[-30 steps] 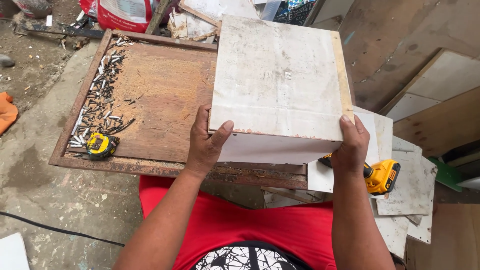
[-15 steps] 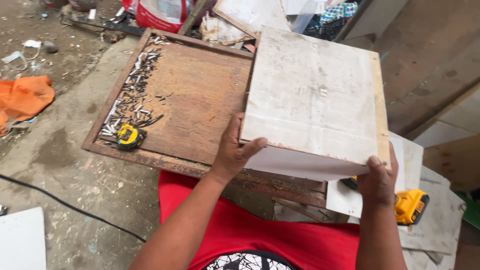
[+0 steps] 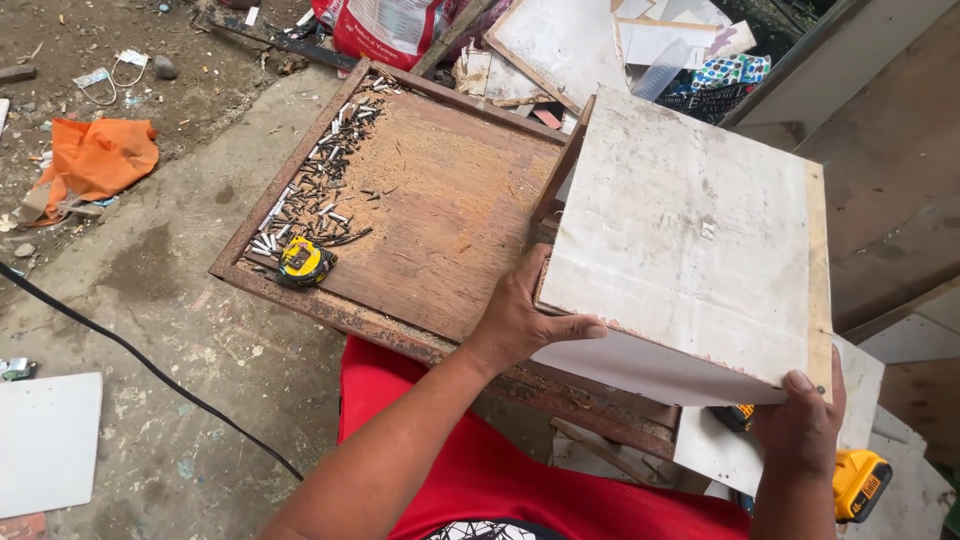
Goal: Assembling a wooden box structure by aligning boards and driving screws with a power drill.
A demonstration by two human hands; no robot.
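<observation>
tape measure [image 3: 303,261], nails [image 3: 318,190], orange cloth [image 3: 97,160].

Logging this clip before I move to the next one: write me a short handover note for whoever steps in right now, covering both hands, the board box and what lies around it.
Left hand: grips the near left corner of the white-faced, box-shaped board assembly, thumb on its top face.
Right hand: holds the near right corner from below, thumb at the edge.
The box is tilted, its left side over the rusty-framed brown wooden tray table.
On the table: a yellow and black tape measure beside a scatter of nails.
A yellow and black power drill lies on white offcut boards under the right hand.
Done: box is assembled on the faces in view. Left: cannot tell.
</observation>
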